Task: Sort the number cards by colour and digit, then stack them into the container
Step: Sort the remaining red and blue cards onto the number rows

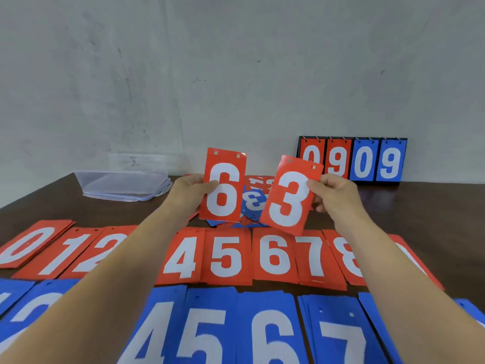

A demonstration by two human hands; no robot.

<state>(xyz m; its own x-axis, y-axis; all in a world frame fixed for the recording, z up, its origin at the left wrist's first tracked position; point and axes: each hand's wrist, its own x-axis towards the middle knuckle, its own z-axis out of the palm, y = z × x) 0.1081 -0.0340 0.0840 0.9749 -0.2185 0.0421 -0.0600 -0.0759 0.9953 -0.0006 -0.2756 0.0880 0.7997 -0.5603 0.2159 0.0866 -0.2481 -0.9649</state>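
A clear plastic container [123, 185] sits on the table [420, 206] at the far left, well apart from the cards; what it holds cannot be made out. The left grip [191, 191] is clamped on a red card reading 6 [223, 190], the right grip [333, 195] on a red card reading 3 [288, 195], both held upright above a loose pile [253, 203] topped by a blue 3. Nearer lie a red row [225, 256] showing 0, 1, 2, 4, 5, 6, 7, 8, and a blue row [267, 329] showing 4, 5, 6, 7. A flip scoreboard [351, 158] by the wall reads 0 9 0 9.
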